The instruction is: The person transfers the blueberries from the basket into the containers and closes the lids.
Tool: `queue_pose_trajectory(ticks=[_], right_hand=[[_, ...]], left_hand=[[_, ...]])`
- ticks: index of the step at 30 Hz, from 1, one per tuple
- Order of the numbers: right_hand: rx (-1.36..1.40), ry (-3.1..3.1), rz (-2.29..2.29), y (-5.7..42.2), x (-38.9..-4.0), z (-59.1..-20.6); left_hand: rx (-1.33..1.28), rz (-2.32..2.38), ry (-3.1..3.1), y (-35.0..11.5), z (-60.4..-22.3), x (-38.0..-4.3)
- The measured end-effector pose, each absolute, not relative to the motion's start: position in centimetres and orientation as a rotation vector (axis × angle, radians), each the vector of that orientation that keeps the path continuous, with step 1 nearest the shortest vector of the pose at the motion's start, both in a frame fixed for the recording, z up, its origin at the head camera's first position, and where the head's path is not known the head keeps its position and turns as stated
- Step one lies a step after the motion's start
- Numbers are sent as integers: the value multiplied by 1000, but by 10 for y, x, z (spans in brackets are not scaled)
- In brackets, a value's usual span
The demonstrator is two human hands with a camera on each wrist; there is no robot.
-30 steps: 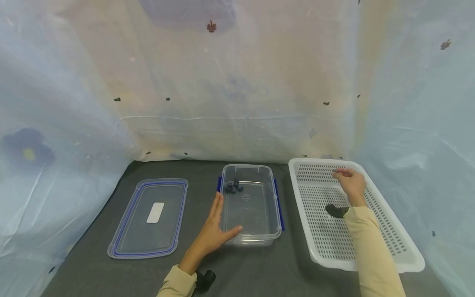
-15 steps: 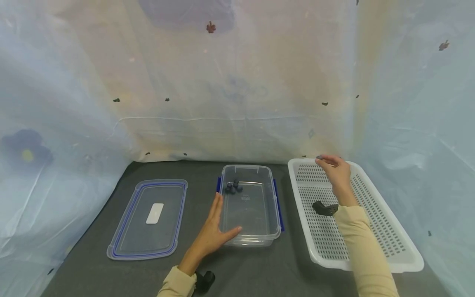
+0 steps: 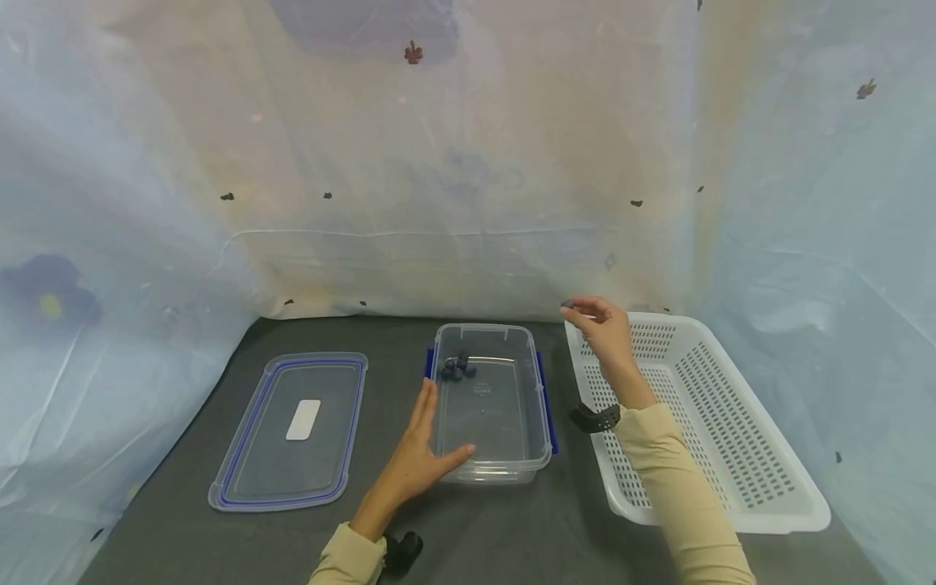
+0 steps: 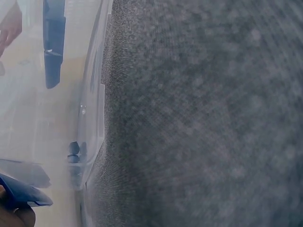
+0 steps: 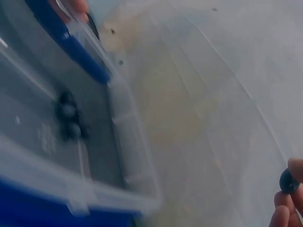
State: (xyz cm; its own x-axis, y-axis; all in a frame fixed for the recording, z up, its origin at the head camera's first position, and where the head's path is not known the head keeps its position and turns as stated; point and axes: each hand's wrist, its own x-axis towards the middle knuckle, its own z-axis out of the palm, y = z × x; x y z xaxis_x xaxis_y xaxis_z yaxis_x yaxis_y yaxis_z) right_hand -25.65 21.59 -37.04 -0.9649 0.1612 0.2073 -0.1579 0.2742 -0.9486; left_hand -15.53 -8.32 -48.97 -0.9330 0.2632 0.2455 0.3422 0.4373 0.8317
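My right hand (image 3: 605,337) pinches one blueberry (image 5: 288,181) between thumb and fingertips, held in the air by the white basket's back left corner. To its left stands a clear plastic container (image 3: 486,426) with blue side clips. Several blueberries (image 3: 458,368) lie together in the container's back left part. My left hand (image 3: 417,455) is at the container's left side, its fingers straight and its thumb spread toward the near rim. In the left wrist view, only fingertips of that hand show, by a blue clip (image 4: 23,191).
A white perforated basket (image 3: 720,439) stands at the right, partly under my right forearm. At the left, a clear lid (image 3: 292,463) with a blue seal and a white label lies flat on the dark cloth (image 3: 497,536). Pale patterned sheeting (image 3: 468,162) hangs behind and on both sides.
My right hand has moved left and slightly up with the blueberry, from over the basket to its back left corner. The left hand stays at the container.
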Motion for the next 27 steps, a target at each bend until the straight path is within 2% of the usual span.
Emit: queue_pose_trajectory(ticks=[12,27], right_hand=[[107,-2329,1797,158,-257,-380],[134,-2463,1824,109,-271,-398]], left_hand=[[-501,-1280,-2608,-82,-485,-153],[-622,-1003,-2669,-75,-475,-153]])
